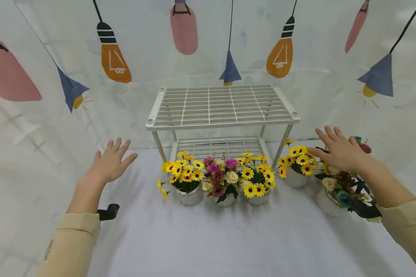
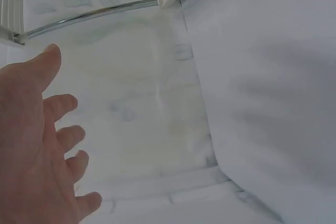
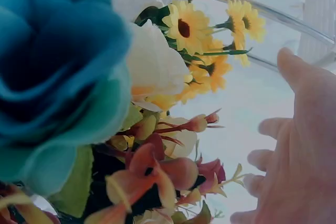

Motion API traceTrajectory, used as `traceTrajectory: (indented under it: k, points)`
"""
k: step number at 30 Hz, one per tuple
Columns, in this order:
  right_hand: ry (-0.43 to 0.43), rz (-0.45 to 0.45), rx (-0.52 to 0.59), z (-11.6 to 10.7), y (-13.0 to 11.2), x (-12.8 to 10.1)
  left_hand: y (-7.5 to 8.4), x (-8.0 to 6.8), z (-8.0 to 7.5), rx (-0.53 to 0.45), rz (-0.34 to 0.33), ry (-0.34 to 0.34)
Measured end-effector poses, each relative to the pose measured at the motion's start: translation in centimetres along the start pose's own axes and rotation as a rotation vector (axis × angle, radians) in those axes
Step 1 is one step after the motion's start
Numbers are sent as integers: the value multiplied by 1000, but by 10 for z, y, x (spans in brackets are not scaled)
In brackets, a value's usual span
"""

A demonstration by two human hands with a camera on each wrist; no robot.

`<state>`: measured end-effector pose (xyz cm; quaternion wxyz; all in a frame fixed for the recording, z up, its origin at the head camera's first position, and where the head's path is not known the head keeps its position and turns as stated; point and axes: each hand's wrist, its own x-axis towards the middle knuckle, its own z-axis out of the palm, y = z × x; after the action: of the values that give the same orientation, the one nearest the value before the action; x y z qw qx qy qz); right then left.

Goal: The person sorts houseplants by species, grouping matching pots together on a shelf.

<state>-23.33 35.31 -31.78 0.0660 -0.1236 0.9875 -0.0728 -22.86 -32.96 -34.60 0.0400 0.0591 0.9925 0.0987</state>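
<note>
My left hand (image 1: 110, 163) hovers over the left part of the table with its fingers spread, holding nothing. On the other side my right hand (image 1: 343, 152), also spread and holding nothing, is above a pot of mixed roses (image 1: 344, 194) and beside a pot of yellow daisies (image 1: 299, 165). In the right wrist view a teal rose (image 3: 58, 61) looms close to the camera, apart from the fingers. Three more flower pots stand in a row: yellow daisies (image 1: 187, 179), purple and cream roses (image 1: 223, 181), and yellow daisies (image 1: 258, 179).
A white two-tier rack (image 1: 223, 105) with metal legs stands behind the row of pots. White cloth covers the table (image 1: 208, 238). A curtain (image 1: 142, 46) printed with lamps and bulbs hangs at the back. A black strap piece (image 1: 108, 212) sticks out from the left wrist.
</note>
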Motion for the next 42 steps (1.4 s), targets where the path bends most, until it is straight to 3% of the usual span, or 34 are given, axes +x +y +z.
traceTrajectory:
  k: [6,13,21,24,28,33,37,40,42]
  points:
    - [29,-40,23,-1,-5,-3,3,-1,-5,-9,31,69]
    - [135,-68,92,-1,-9,-8,15,-2,-11,-90,75,185]
    - [224,-100,120,-1,-17,-18,34,-5,-15,-341,83,389]
    - [261,-123,106,1,-21,-22,44,-7,-17,-441,73,437]
    - [316,-138,118,5,-25,-28,58,-9,-22,-594,71,439]
    - [372,-140,170,12,-31,-40,75,-8,-30,-855,109,360]
    - [405,-151,189,16,-34,-49,85,-8,-36,-1081,94,314]
    - [454,-153,191,19,-35,-58,91,-6,-39,-1217,86,297]
    - [504,-150,187,22,-36,-64,95,-5,-41,-1257,85,278]
